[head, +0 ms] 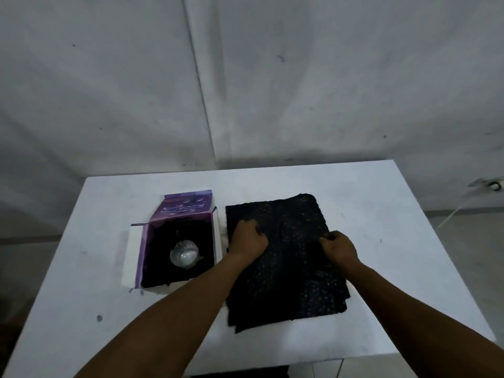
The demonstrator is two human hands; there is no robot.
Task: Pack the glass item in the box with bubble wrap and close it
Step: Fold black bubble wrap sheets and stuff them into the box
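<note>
Glass item (184,254): clear, round, in open box (178,236).

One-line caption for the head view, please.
Both hands, left and right, grip black bubble wrap beside the open box holding the glass item.

You have bare white table (381,214) along its right edge and near-left corner; the open purple cardboard box (177,241) blocks the left side

Box (188,211) print blurred, unreadable.
</note>
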